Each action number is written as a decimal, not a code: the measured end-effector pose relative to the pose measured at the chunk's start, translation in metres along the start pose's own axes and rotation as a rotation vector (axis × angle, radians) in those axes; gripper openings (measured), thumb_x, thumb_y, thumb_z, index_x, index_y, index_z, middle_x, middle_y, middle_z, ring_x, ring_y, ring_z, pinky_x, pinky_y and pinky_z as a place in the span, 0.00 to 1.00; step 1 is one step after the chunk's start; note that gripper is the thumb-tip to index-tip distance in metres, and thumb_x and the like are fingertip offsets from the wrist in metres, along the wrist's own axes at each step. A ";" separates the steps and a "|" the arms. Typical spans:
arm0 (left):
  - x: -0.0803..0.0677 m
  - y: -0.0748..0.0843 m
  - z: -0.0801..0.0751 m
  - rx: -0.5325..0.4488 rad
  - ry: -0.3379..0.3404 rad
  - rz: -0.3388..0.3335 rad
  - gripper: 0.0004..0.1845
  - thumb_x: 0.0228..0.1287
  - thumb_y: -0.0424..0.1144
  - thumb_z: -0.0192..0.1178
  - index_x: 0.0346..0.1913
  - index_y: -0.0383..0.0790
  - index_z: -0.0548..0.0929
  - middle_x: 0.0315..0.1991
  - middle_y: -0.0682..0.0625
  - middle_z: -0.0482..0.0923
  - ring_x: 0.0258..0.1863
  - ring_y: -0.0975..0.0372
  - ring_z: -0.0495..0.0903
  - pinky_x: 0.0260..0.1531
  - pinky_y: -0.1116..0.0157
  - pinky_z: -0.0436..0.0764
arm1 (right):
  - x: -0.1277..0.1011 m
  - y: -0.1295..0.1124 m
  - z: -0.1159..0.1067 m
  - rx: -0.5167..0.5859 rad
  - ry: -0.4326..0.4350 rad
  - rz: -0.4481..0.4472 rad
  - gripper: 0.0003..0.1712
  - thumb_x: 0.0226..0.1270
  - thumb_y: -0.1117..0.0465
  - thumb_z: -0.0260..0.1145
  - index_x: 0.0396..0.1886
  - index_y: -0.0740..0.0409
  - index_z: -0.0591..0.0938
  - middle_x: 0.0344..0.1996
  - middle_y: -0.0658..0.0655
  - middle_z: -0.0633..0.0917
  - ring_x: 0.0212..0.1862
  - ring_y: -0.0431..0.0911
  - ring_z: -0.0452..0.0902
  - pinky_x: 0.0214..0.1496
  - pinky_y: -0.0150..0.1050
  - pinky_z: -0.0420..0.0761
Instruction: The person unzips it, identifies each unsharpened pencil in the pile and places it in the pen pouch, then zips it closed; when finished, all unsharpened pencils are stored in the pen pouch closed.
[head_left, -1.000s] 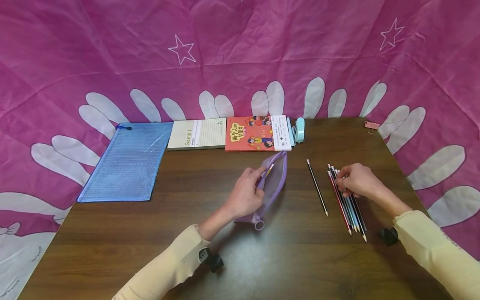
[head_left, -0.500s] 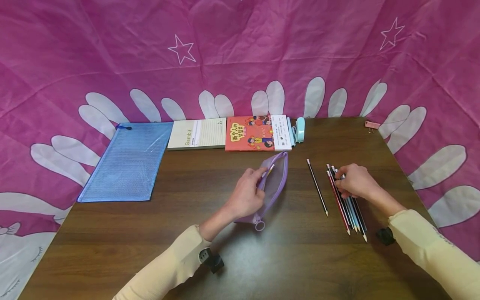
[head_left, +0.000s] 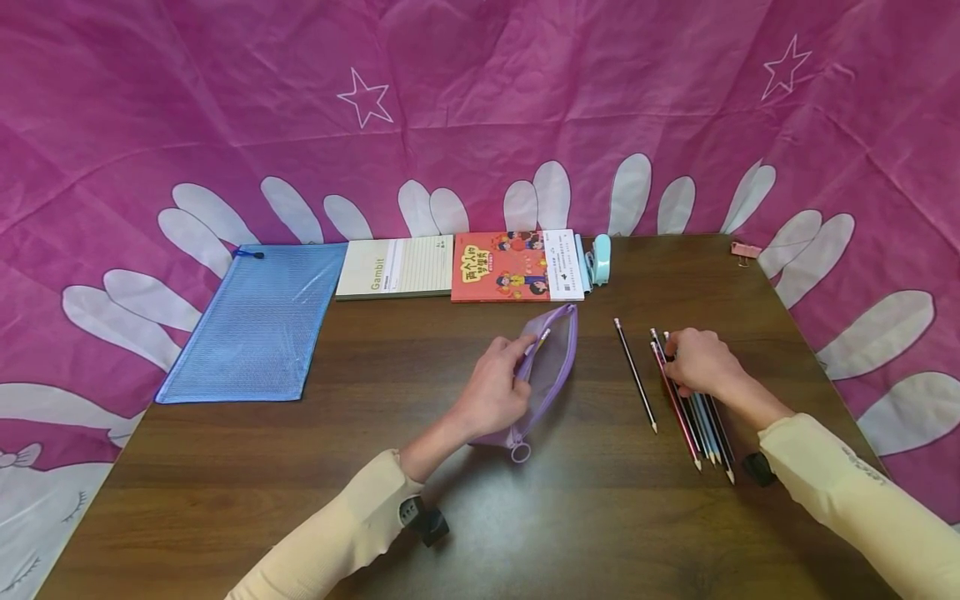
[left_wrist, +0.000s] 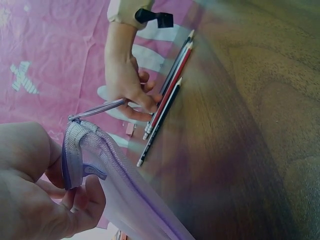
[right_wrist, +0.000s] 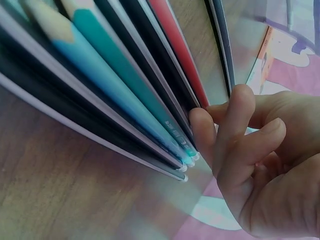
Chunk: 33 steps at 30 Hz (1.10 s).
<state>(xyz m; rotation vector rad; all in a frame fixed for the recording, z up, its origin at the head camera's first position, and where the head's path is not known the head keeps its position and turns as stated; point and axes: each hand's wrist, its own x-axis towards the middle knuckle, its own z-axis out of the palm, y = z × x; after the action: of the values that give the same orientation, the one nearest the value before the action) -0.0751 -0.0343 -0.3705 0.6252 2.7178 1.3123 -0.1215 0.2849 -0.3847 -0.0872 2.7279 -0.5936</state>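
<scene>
A purple mesh pencil pouch point(head_left: 557, 358) stands with its zip open at the middle of the table. My left hand point(head_left: 495, 387) pinches its near-left edge; in the left wrist view the thumb and fingers point(left_wrist: 92, 202) close on the zip border. A pencil with a white eraser point(head_left: 543, 340) sticks out at the pouch's mouth. My right hand point(head_left: 705, 364) is over the eraser ends of several pencils point(head_left: 705, 433), black, blue, teal and red. In the right wrist view its fingertips point(right_wrist: 201, 122) pinch at the end of the red pencil point(right_wrist: 177, 45). A lone black pencil point(head_left: 635, 375) lies left of the bunch.
Along the back lie a blue mesh zip bag point(head_left: 251, 325), a Gambit notebook point(head_left: 393, 268), a red picture book point(head_left: 498, 267) and a mint stapler point(head_left: 601, 259). A pink binder clip point(head_left: 745, 250) sits at the far right corner. A pink cloth point(head_left: 480, 108) hangs behind the table.
My right hand has slid slightly left across the bunch, and the eraser ends of the leftmost pencils have shifted left with it. The left hand and pouch have stayed almost still.
</scene>
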 end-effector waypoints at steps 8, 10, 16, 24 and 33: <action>0.000 -0.001 0.000 -0.007 0.001 -0.007 0.37 0.52 0.19 0.56 0.70 0.31 0.70 0.46 0.40 0.73 0.41 0.56 0.73 0.39 0.62 0.77 | 0.001 -0.003 0.000 -0.021 -0.007 -0.013 0.16 0.67 0.65 0.63 0.47 0.74 0.76 0.19 0.56 0.80 0.18 0.43 0.80 0.25 0.45 0.76; 0.000 -0.001 0.000 -0.009 -0.002 -0.010 0.37 0.52 0.19 0.56 0.70 0.31 0.70 0.46 0.40 0.73 0.41 0.56 0.73 0.39 0.62 0.77 | 0.002 -0.004 0.000 -0.035 -0.004 -0.017 0.15 0.67 0.64 0.64 0.46 0.74 0.77 0.20 0.57 0.80 0.18 0.43 0.80 0.25 0.46 0.76; -0.001 0.001 -0.001 -0.010 0.003 -0.005 0.36 0.52 0.19 0.56 0.70 0.30 0.70 0.46 0.40 0.73 0.40 0.55 0.73 0.39 0.63 0.77 | 0.004 -0.004 0.001 -0.065 0.015 -0.011 0.16 0.65 0.63 0.66 0.45 0.72 0.77 0.24 0.60 0.81 0.18 0.43 0.80 0.24 0.48 0.77; -0.001 0.001 0.000 -0.003 -0.012 -0.019 0.36 0.54 0.20 0.57 0.70 0.30 0.69 0.47 0.39 0.73 0.40 0.55 0.73 0.39 0.62 0.77 | 0.006 -0.004 0.003 -0.057 0.011 0.014 0.19 0.63 0.60 0.69 0.46 0.69 0.76 0.27 0.61 0.82 0.21 0.46 0.80 0.23 0.46 0.75; -0.001 0.001 0.001 -0.005 -0.009 -0.017 0.36 0.54 0.20 0.56 0.70 0.31 0.70 0.46 0.40 0.72 0.40 0.56 0.73 0.40 0.62 0.77 | 0.000 -0.006 -0.011 0.008 0.070 -0.029 0.21 0.59 0.58 0.69 0.44 0.66 0.73 0.21 0.56 0.81 0.20 0.45 0.79 0.23 0.44 0.73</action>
<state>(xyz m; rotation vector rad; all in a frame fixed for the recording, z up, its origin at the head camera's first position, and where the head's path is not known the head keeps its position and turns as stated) -0.0738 -0.0336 -0.3702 0.6046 2.7056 1.3081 -0.1255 0.2839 -0.3730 -0.1060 2.7958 -0.6273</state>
